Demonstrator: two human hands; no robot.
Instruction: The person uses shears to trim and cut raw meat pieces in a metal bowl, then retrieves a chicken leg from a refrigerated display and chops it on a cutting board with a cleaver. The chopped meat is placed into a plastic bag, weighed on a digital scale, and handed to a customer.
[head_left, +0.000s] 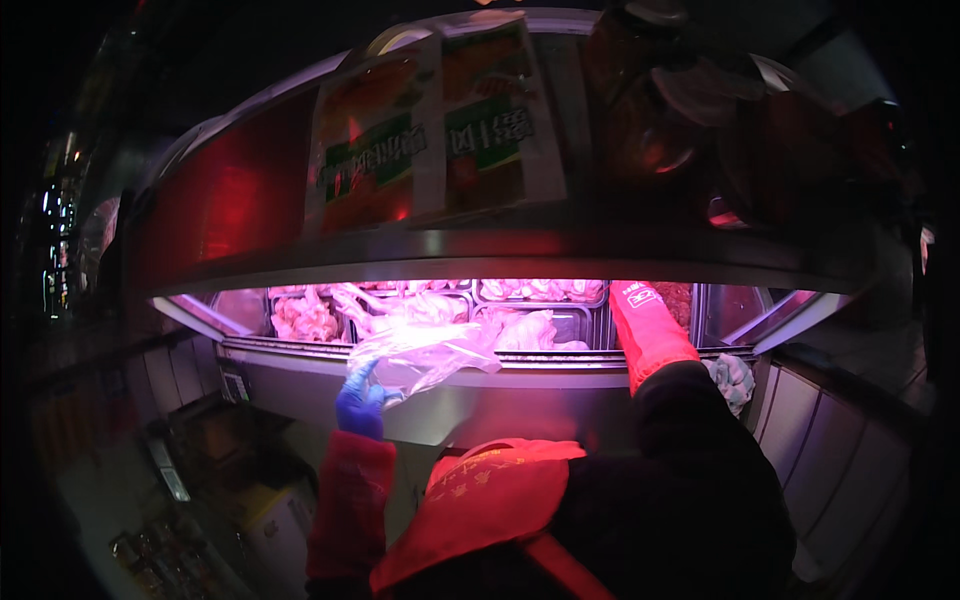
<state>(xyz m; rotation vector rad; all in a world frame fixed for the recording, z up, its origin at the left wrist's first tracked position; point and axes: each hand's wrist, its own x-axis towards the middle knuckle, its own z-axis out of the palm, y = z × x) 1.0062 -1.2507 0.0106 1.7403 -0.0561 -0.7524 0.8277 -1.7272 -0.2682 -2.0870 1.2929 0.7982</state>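
My left hand (361, 401), in a blue glove, grips the edge of a clear plastic bag (435, 360) in front of a lit refrigerated display case. The bag spreads over the case's front edge, partly covering the trays of raw poultry. My right hand is out of sight under the case's top; only its red oversleeve (651, 330) shows, reaching in over the right-hand trays. Beside that sleeve lies a tray of dark red chopped meat (681, 304). A plucked whole bird (427, 309) and pale poultry pieces (529, 328) lie in trays behind the bag. More pieces (306, 316) fill a tray at left.
The metal front rim (555, 360) of the case runs across before me, with its dark top (480, 244) overhanging. Printed packages (487, 120) lie above. A crumpled cloth (731, 381) sits at the right corner. Lower left, a dim box (281, 525) stands on the floor.
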